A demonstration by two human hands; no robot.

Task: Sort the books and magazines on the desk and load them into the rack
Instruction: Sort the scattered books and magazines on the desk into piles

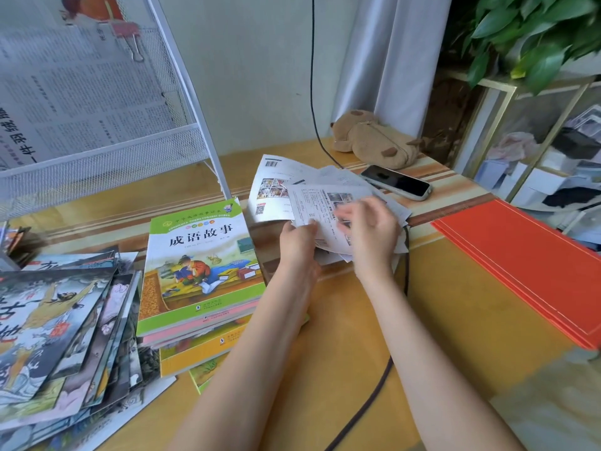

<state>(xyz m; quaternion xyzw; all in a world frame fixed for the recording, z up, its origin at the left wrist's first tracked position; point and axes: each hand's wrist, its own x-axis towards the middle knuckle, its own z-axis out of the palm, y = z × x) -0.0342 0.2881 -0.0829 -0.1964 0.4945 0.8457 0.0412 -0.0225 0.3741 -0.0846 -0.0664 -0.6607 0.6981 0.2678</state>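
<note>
Holding a loose sheaf of printed papers (328,203) with both hands, just right of the green-covered book (201,258) and slightly beyond it. Pinching the sheaf's near left corner with the left hand (297,237), thumb on top. Hovering the right hand (370,229) over the sheaf's right part, fingers curled and blurred; cannot tell whether gripping or only touching the paper. Lying under the sheaf and reaching toward the far side, a white magazine back cover (271,187) with a barcode and small photos.

Topping a stack of thicker books, the green-covered book, with pink and yellow covers (201,348) showing below it on the counter (455,320). Lying left of the green-covered book, a fanned pile of thin picture books (61,320), overlapping and askew. Standing behind and left of the green-covered book, the white mesh rack (107,154), with a newspaper (74,92) leaning inside it and a pink binder clip (128,34) on its upper part.

Lying right of the green-covered book, beyond the hands, a dark phone (396,182) and a brown plush pouch (374,138). Resting far right, a red folder (533,262). Running across the counter beneath the right forearm, a dark cable (367,395).
</note>
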